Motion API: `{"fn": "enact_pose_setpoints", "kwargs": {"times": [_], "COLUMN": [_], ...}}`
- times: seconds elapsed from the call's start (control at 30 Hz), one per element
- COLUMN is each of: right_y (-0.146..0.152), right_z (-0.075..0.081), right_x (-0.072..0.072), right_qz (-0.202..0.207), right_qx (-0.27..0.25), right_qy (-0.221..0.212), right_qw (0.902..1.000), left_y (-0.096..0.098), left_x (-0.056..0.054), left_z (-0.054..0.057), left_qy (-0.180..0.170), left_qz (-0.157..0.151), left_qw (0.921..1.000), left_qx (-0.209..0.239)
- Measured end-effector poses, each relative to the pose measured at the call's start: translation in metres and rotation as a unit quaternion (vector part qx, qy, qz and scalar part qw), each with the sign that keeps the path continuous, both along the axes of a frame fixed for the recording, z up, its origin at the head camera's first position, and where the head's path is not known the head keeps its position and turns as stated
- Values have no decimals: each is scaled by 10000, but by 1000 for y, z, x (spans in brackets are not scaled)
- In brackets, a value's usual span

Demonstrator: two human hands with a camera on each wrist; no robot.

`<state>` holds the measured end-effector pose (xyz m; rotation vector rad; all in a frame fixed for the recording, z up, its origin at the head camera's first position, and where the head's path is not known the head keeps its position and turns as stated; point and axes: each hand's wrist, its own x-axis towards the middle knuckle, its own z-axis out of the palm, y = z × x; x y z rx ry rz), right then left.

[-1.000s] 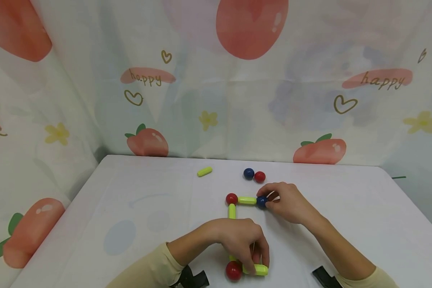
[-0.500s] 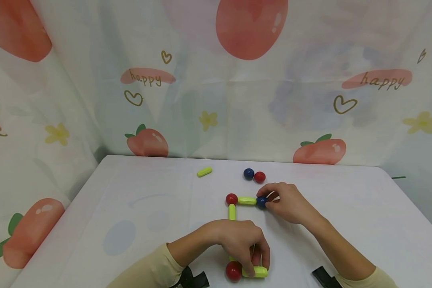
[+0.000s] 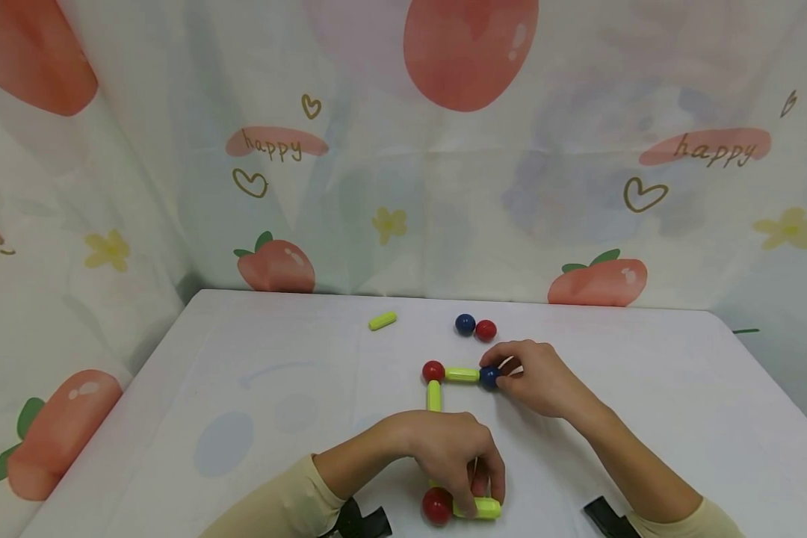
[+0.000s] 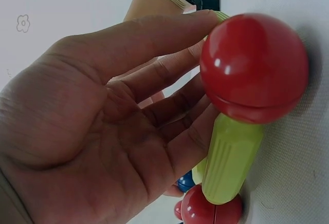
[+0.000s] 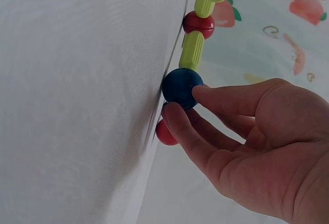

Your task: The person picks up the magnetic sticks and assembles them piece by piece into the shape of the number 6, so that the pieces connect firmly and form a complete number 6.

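Note:
My left hand pinches a yellow-green rod between thumb and fingers near the front of the table. That rod's left end meets a red ball, large in the left wrist view. A yellow-green rod line runs from there, partly hidden under the left hand, to a farther red ball. From this ball another yellow-green rod reaches right to a blue ball. My right hand holds the blue ball between thumb and fingertips, with the rod against it.
Behind the joined pieces lie a loose blue ball and a loose red ball, side by side. A single yellow-green rod lies farther left. The white table backs onto a printed curtain.

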<state>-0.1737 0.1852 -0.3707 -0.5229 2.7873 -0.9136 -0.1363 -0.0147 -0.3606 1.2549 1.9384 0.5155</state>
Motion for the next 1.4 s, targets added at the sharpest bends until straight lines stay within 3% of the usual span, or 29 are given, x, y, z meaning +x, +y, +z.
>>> {"fn": "enact_pose_setpoints", "kwargs": {"times": [0.57,0.77,0.9,1.07,1.27,1.4], "right_y": [2,2,1,1,0,0], "right_z": [-1,-1,-1,-1,-1,0], "right_x": [-2,-2,-2,-1,0,0], "right_qz": [57,68,109,127,126,114], "right_qx": [-41,-61,-83,-120,-86,-63], "right_qy": [33,31,55,95,134,95], "right_qw": [10000,10000,9999,9998,9998,9999], "left_y": [-1,-6,-13,-24,-36,-41], "left_x": [-4,-6,-11,-20,-31,-40], "left_z": [-3,3,7,12,16,14], "left_qy": [-131,-139,34,230,160,477], "left_qz": [25,217,358,726,1505,1948], "left_qw": [9999,9995,9987,9951,9855,9761], "left_qx": [66,169,357,638,770,836]}}
